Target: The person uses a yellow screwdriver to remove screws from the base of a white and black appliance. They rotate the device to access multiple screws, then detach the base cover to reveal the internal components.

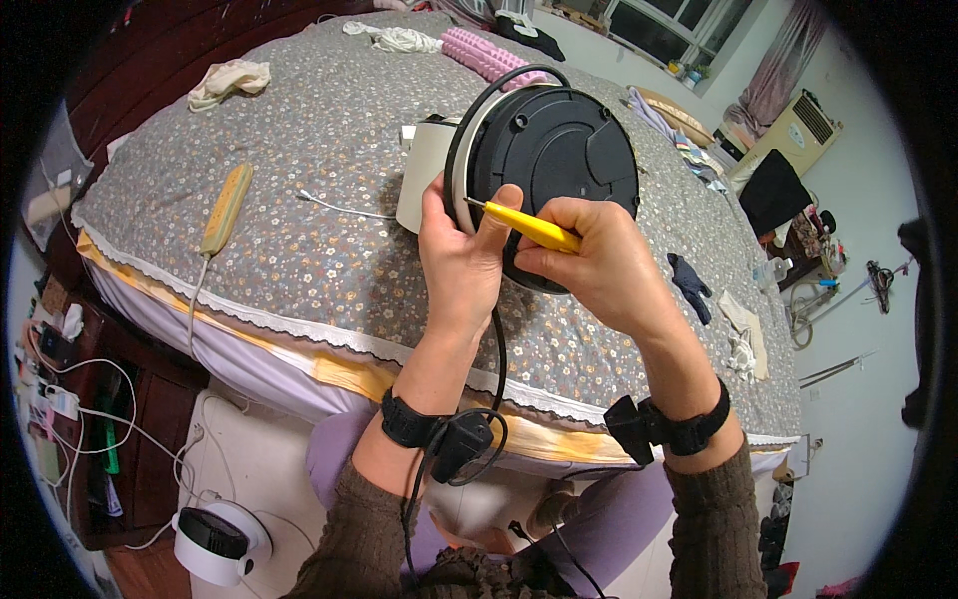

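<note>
A cream-white appliance with a round black base [559, 145] is tipped on its side over the bed, base facing right and toward me; its exact kind I cannot tell. A black cord [464, 130] loops around its rim. My left hand [461, 255] is closed around the near side of the rim, thumb up. In my right hand [594, 250] is a yellow-handled screwdriver [534, 228], its metal tip pointing left past my left thumb, by the rim. Whether the tip touches anything is unclear. The appliance's far side is hidden.
The bed [299, 270] has a floral grey cover. On it lie a yellow power strip [228, 210], a white cable [344, 207], a pink bumpy roller [494, 58], a cream cloth [230, 84] and a dark glove [689, 288]. A white-and-black device [222, 541] stands on the floor.
</note>
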Motion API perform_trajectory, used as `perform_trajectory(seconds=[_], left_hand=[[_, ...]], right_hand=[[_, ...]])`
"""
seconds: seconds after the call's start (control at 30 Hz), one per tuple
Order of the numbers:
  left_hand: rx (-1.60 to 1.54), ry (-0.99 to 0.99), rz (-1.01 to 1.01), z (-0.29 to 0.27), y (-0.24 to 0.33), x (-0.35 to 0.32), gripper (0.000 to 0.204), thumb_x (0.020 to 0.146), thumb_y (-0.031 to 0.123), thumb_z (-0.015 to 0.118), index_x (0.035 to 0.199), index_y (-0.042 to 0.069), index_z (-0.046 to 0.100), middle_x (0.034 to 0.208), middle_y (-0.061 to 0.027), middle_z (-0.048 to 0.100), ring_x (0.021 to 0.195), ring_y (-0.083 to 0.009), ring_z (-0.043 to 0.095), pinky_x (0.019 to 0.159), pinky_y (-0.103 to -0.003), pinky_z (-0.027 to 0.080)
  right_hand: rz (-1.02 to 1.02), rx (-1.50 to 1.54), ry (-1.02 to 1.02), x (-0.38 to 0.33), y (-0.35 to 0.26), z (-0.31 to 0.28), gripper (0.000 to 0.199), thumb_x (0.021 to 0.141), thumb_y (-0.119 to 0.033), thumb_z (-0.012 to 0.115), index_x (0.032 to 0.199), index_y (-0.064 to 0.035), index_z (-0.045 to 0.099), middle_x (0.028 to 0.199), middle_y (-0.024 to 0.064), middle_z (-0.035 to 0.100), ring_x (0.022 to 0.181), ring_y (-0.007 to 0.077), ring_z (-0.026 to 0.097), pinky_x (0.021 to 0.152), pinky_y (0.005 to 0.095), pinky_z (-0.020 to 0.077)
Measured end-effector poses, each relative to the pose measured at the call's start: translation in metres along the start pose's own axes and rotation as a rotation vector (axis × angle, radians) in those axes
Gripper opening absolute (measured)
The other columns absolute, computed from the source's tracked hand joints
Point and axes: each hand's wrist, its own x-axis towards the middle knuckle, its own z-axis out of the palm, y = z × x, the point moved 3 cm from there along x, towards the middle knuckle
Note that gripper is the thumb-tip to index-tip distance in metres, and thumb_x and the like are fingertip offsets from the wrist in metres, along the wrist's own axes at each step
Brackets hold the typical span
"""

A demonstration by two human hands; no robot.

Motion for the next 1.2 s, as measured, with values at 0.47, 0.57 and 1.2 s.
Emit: perform_trajectory(seconds=[0.47, 0.57, 1.2], left_hand=[[-0.006, 0.044, 0.031, -0.005, -0.005, 0.003, 0.058, 0.094, 0.031, 0.080, 0.131, -0.002, 0.050, 0.115, -0.0065, 0.066, 0.103, -0.0115, 0.063, 0.093, -0.026, 0.052], [0.025, 0.092, 0.046, 0.000, -0.001, 0.009, 0.043, 0.099, 0.033, 0.074, 0.125, 0.004, 0.055, 0.108, 0.0000, 0.064, 0.097, -0.0093, 0.059, 0.088, -0.026, 0.050], [-0.015, 0.084, 0.033, 0.003, 0.002, 0.019, 0.052, 0.094, 0.040, 0.080, 0.122, 0.003, 0.055, 0.116, -0.0064, 0.065, 0.104, -0.0129, 0.062, 0.095, -0.030, 0.052]], right_hand=[[0.172, 0.120, -0.124, 0.015, -0.003, -0.001, 0.022, 0.085, -0.016, 0.084, 0.092, -0.0023, 0.069, 0.073, -0.0008, 0.064, 0.065, 0.0060, 0.058, 0.057, 0.0231, 0.0447], [0.066, -0.052, 0.003, 0.010, -0.006, -0.004, 0.027, 0.086, -0.020, 0.084, 0.096, -0.0017, 0.068, 0.079, -0.0004, 0.063, 0.069, 0.0047, 0.055, 0.059, 0.0221, 0.0421], [-0.385, -0.680, 0.303, -0.060, -0.020, -0.027, 0.031, 0.083, -0.004, 0.081, 0.113, -0.0103, 0.077, 0.082, 0.0070, 0.065, 0.066, 0.0212, 0.066, 0.056, 0.0327, 0.0514]])
